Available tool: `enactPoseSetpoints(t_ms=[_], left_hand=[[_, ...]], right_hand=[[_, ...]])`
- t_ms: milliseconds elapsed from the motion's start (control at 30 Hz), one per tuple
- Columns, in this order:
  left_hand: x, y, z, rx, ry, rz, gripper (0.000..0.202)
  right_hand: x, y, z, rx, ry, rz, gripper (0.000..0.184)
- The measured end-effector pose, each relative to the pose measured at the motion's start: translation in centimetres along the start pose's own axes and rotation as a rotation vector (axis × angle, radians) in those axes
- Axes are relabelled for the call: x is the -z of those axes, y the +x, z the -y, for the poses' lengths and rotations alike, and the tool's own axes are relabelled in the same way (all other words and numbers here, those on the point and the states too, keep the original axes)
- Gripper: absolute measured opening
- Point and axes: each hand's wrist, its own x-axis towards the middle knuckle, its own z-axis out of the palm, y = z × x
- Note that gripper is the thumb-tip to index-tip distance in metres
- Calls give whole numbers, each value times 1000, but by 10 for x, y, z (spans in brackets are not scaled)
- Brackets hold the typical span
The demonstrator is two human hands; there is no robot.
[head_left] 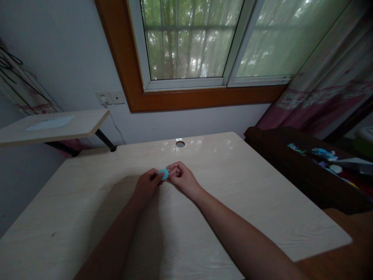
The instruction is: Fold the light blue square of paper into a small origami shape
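Note:
A small light-blue piece (164,173), perhaps folded paper, is pinched between both my hands above the middle of the pale wooden desk (87,210). My left hand (147,185) grips its left side with curled fingers. My right hand (182,179) grips its right side, fingers bent over it. Most of the blue piece is hidden by my fingertips.
A round cable hole (180,143) lies near the desk's far edge. A smaller side table (55,125) with a sheet of paper stands at the left. A dark wooden cabinet (305,171) with cluttered items is on the right, under a window (204,42) and curtain.

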Motion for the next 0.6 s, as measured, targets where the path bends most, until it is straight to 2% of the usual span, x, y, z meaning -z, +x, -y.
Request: enactPoseSetpoints(t_ms=[233, 600], left_hand=[[1, 1, 4, -1, -9, 2, 33], [1, 2, 3, 29, -80, -11, 30]], right_hand=[[-2, 2, 4, -48, 190, 3, 30], [-1, 1, 7, -30, 198, 21, 24]])
